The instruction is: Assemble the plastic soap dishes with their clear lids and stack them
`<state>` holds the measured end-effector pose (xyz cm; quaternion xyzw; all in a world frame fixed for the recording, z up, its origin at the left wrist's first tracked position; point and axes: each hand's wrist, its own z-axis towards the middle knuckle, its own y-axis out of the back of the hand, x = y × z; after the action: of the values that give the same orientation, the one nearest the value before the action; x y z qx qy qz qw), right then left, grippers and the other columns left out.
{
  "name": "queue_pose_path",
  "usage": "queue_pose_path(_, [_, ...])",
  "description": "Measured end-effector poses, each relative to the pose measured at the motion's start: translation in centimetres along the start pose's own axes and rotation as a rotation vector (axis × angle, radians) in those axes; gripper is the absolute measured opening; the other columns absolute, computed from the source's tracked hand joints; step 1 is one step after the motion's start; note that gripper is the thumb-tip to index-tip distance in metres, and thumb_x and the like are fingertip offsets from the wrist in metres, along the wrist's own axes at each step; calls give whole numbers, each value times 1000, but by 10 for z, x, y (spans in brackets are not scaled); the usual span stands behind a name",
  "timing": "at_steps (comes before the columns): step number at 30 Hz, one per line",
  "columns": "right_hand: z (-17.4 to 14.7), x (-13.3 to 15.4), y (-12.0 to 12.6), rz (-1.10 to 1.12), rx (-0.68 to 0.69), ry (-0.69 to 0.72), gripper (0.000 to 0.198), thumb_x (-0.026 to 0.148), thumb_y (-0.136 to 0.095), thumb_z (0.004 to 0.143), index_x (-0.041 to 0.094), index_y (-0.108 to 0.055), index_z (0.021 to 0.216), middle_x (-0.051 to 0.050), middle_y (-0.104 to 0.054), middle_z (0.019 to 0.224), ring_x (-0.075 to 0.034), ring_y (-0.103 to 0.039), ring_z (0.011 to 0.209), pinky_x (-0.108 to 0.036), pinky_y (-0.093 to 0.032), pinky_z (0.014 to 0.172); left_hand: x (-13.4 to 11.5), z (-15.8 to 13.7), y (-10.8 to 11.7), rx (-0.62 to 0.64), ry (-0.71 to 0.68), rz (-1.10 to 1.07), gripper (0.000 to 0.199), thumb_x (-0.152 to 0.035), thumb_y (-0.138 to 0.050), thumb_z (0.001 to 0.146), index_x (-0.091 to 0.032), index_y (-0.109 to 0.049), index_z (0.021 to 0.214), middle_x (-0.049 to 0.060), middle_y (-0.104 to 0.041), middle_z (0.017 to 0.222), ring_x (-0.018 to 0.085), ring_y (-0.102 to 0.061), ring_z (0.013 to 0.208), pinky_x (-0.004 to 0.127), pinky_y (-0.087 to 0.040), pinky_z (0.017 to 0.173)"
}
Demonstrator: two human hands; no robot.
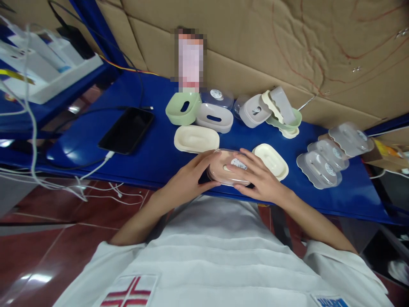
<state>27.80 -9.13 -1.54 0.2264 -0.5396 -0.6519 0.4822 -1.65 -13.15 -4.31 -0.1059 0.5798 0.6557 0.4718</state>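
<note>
Close to the front edge of the blue table is an oval pinkish soap box (220, 167) under a clear lid with a round white sticker. My left hand (194, 174) grips its left end, thumb in front and fingers behind. Across the right part of the lid and its front edge lie the fingers of my right hand (255, 175), holding it from that side. A cream oval tray (196, 139) lies just behind my left hand. Another cream tray (271, 161) sits beside my right hand.
Behind stand a green slotted box (183, 108), a pale grey slotted box (214, 118) and a pile of loose parts (283, 113). Several clear-lidded boxes (322, 168) are at the right. A black phone (126, 130) with white cables lies left, near a power strip (64, 79).
</note>
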Motion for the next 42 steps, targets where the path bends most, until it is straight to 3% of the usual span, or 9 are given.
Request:
queue_pose_path(11, [-13,-4,-4,-24,-6,41,88,39,-76,101,38,-29,175,-11,-36,178,-39,-25,168,-66,-41,129,1,-2,-1,26,-24,18,76,-44,-71,105,-36,-33,170,10,-47,171,30,-49,158,50,-46,128])
queue_pose_path(17, [-17,-6,5,-86,-61,82,84,41,-77,101,39,-34,173,-11,-46,172,-39,-41,161,-64,-49,125,-1,-1,1,24,-21,-12,81,-48,-73,102,-33,-31,170,12,-48,170,32,-52,155,50,-47,128])
queue_pose_path(22, [-65,-28,59,-353,-249,-158,81,40,-80,96,43,-42,167,-11,-52,166,-45,-49,154,-71,-46,122,-4,0,4,26,-5,-32,75,-46,-68,106,-35,-31,170,11,-50,168,30,-57,151,48,-49,127])
queue_pose_path(25, [-113,-59,100,-566,-369,-450,67,45,-75,98,34,-51,161,-19,-54,163,-42,-50,154,-62,-44,125,-6,0,5,52,-26,5,66,-44,-64,108,-32,-37,167,10,-50,167,29,-54,153,47,-48,128])
queue_pose_path(28, [-160,-97,126,-646,-454,-648,79,65,-68,95,20,-51,158,-27,-59,155,-40,-54,151,-57,-46,124,-6,1,5,75,-21,37,58,-45,-62,109,-31,-45,163,9,-51,166,28,-54,153,48,-46,129])
queue_pose_path(30, [-183,-121,133,-674,-450,-706,85,75,-65,90,17,-55,150,-28,-63,148,-39,-56,149,-55,-47,122,-5,1,5,92,-9,54,55,-47,-62,109,-30,-50,160,9,-51,167,28,-53,153,49,-46,129])
queue_pose_path(36, [-213,-156,131,-727,-391,-746,75,70,-58,89,15,-63,141,-28,-68,144,-37,-59,147,-48,-44,125,-2,-1,4,105,-23,88,51,-49,-62,109,-30,-57,156,9,-55,163,29,-57,150,52,-48,128])
queue_pose_path(39, [-200,-143,127,-774,-435,-721,84,74,-53,90,10,-61,146,-29,-67,146,-41,-56,148,-55,-41,127,-1,0,3,112,-38,97,50,-48,-62,109,-30,-57,155,10,-56,162,29,-58,149,52,-51,125])
queue_pose_path(42, [-163,-104,109,-682,-345,-644,64,60,-55,101,18,-62,149,-22,-66,150,-38,-59,146,-55,-44,124,-1,0,3,106,-76,105,48,-46,-62,109,-28,-59,153,10,-58,160,29,-59,147,50,-53,124])
